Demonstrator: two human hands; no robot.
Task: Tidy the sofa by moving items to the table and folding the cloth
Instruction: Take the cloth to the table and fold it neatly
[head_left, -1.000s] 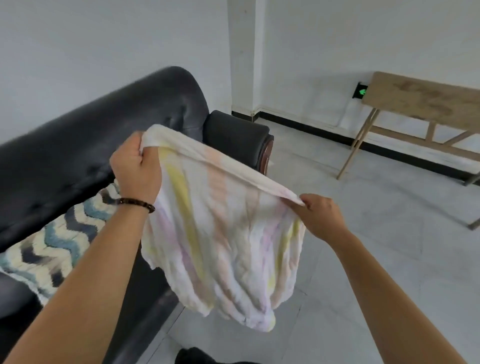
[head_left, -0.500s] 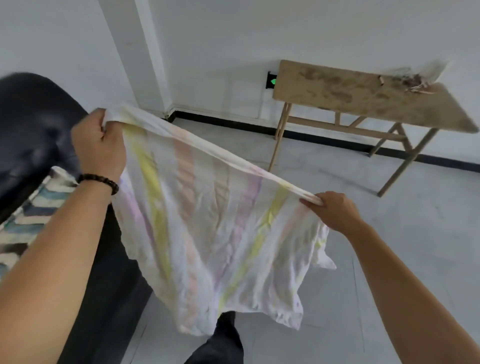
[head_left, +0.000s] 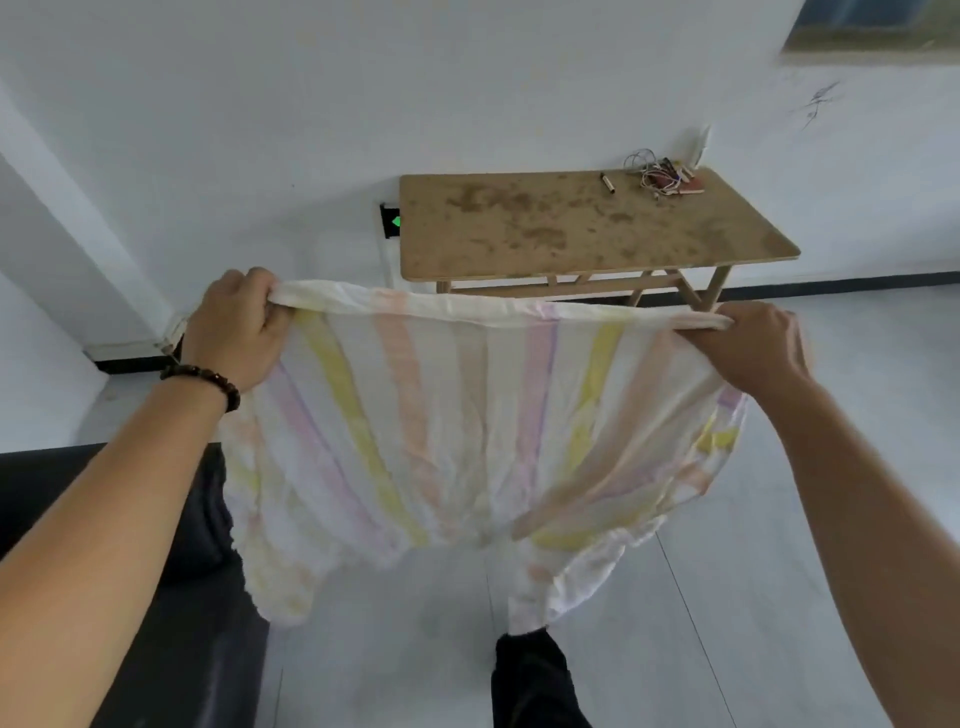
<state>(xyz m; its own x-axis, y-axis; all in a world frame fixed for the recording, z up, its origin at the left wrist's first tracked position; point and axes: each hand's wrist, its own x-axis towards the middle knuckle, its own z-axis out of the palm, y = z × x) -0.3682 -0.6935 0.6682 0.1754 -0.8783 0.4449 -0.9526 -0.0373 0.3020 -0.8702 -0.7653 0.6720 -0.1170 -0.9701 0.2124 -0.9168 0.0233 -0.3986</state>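
A person is holding up a striped cloth (head_left: 441, 426) in the middle of the frame. The left hand (head_left: 236, 327) is gripping the top left corner of the cloth, with its fingers curled tight around a bunch of it. The right hand (head_left: 748, 345) is gripping the top right corner, with its fingers curled over the top edge. The top edge is stretching almost straight between the two hands.

The rest of the cloth is hanging down in the air with soft folds and wrinkles, above the pale floor (head_left: 779, 571). It is white with yellow, pink, orange and purple stripes. Its bottom edge is hanging lower at the left and right than in the middle. A bracelet (head_left: 202, 378) of dark beads is sitting on the left wrist.

The wooden table (head_left: 545, 223) is standing in the upper middle of the frame, against the white wall (head_left: 311, 104) and behind the cloth. The cloth's top edge is hiding part of the table legs. A small tangle of wires (head_left: 662, 176) is lying near the far right corner of the table top. A small dark stick (head_left: 608, 183) is lying near it, and I cannot tell what the stick is. A small green light (head_left: 392, 222) is glowing on the wall just left of the table.

The dark sofa (head_left: 156, 597) is showing in the lower left of the frame, under the left arm. A dark foot (head_left: 530, 675) is showing at the bottom middle, below the cloth.
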